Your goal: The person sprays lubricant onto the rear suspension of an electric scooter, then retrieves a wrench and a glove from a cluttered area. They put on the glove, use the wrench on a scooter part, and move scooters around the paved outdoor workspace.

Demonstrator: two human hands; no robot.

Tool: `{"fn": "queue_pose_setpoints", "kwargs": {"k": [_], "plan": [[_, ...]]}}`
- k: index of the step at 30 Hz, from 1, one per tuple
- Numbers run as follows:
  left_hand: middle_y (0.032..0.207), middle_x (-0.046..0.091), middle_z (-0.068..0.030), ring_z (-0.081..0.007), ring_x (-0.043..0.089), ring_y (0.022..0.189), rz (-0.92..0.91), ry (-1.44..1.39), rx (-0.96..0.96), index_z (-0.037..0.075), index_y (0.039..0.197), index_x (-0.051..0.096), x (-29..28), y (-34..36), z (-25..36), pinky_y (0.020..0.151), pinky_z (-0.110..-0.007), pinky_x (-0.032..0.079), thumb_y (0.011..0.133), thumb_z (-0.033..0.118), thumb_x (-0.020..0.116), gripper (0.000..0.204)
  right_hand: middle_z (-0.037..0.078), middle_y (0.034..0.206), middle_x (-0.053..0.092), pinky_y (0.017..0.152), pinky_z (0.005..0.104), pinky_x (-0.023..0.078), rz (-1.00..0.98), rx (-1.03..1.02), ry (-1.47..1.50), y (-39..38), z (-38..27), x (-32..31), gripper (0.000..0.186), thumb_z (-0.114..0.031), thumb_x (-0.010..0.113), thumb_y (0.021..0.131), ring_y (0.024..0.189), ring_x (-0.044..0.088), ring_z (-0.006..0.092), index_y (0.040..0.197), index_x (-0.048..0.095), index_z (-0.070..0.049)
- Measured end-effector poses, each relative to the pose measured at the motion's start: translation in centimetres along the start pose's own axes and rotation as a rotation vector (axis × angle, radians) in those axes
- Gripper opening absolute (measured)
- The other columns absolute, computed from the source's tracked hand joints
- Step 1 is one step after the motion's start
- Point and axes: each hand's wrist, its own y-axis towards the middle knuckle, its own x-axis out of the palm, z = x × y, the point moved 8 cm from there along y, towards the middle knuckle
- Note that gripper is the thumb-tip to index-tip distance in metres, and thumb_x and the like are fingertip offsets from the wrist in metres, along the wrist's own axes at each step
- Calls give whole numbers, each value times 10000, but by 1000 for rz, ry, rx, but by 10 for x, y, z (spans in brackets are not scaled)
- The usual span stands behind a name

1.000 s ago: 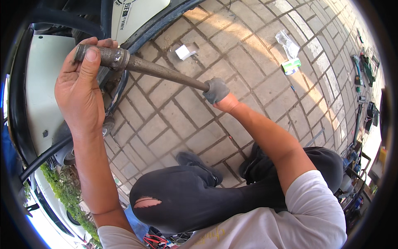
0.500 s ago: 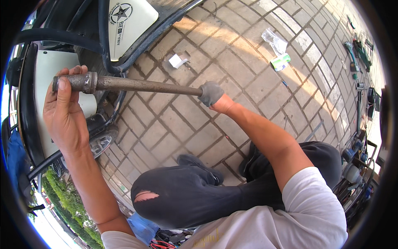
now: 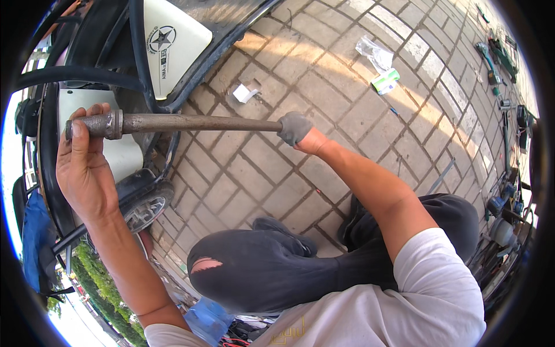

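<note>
Brick pvmt (image 3: 254, 168) below, L hand (image 3: 88, 173) & gloved R hand (image 3: 296, 129) hold tube (image 3: 196, 123).

Outdoor daylight, bright exp. Paving (image 3: 251, 159) mostly in soft, even shade; a warm sunlit band (image 3: 338, 58) runs diag. from upper ctr. to mid-R. Far-L and lower-L edges blown out white. Fisheye distort. curves lines nr. the rim; corners vignetted black. Ctr. fairly sharp; tools (image 3: 487, 60) at R rim soft.
</note>
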Motion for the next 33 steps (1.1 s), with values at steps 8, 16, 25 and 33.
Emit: {"fn": "queue_pose_setpoints", "kwargs": {"k": [8,16,25,33], "plan": [[1085,603,-226,-303,586,1066,72,-2,8,-68,1090,553,-9,11,0,983,-370,434,924,170,566,290,157,759,562,658,458,422,45,-4,45,-2,1,-9,58,-81,586,723,756,526,381,775,560,-72],[1016,632,-167,-249,623,992,421,-75,-64,-9,1060,577,-139,47,3,938,-341,466,867,190,660,290,115,771,531,663,365,444,140,-60,430,39,-53,-45,32,-60,551,783,721,518,304,812,562,-51],[1150,581,-182,-278,531,1151,520,-208,-110,-9,1107,539,-231,34,30,1012,-406,397,924,225,569,298,58,714,552,501,289,456,-83,215,1398,81,-118,-76,112,-67,504,886,560,523,128,800,557,-19],[1162,547,-209,-288,498,1171,138,-352,40,-84,1149,484,-225,61,69,1052,-417,366,947,189,515,342,120,735,601,405,316,389,-319,630,1674,70,-115,-40,143,-130,517,895,462,490,150,797,561,-34]]}}
